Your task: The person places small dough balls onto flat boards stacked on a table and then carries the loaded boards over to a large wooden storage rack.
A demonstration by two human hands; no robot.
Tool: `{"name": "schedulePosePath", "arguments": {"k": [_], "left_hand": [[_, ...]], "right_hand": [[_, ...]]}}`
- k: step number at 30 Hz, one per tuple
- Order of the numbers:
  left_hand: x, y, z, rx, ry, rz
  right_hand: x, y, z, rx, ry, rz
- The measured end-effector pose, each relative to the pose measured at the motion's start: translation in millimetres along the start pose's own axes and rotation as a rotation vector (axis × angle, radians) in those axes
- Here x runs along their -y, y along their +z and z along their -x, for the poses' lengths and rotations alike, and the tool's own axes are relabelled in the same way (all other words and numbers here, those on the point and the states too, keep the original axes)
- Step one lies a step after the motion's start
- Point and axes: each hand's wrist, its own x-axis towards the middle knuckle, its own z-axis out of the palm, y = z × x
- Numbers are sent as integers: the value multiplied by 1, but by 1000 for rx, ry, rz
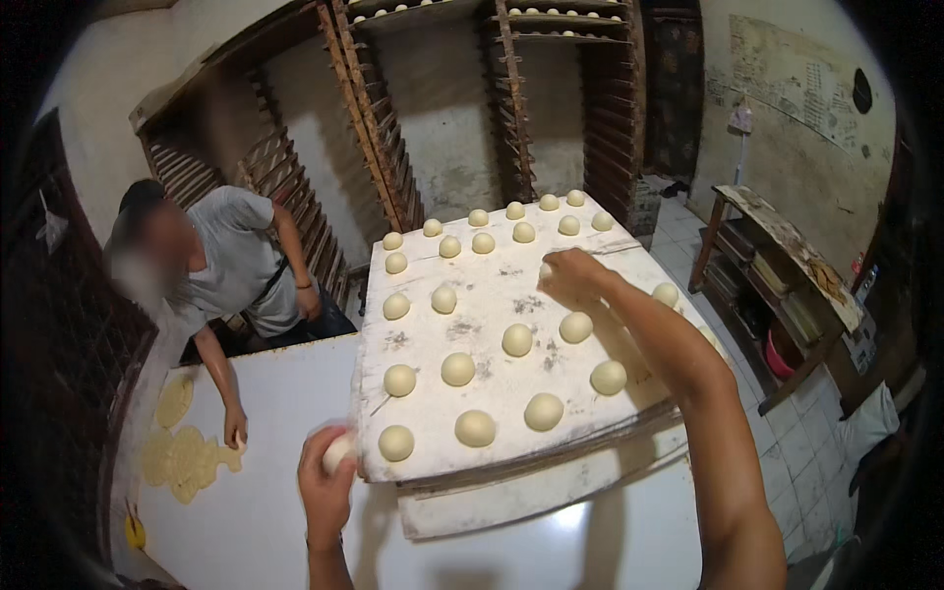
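Note:
A floured wooden board [433,339] lies on top of a stack of boards and carries several round dough balls, such as one dough ball [517,339] near its middle. My right hand [573,276] reaches over the board and is closed on a dough ball [545,270] that shows only partly under the fingers. My left hand [325,477] is at the board's near left corner, gripping another dough ball [339,452].
A white table [256,492] holds the stack of boards. A person in a grey shirt [231,261] leans over its left end by flat yellowish dough pieces [182,457]. Wooden racks [374,118] stand behind; a wooden shelf unit [787,285] stands right.

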Motion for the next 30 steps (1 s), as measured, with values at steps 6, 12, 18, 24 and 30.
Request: {"name": "schedulePosePath", "arguments": {"k": [6,12,18,24,30], "left_hand": [[-23,217,-193,543,744,-369],[63,277,-246,656,554,-553],[-28,117,-165,442,790,-259],[69,-83,64,738,14,155],[201,-260,278,601,-749,32]], "right_hand": [[-10,-97,98,-453,-112,-473],[23,-102,337,-557,-110,-702],[12,75,518,-757,530,-1010],[288,240,445,359,674,-1402],[454,334,307,940,209,-1273]]}}
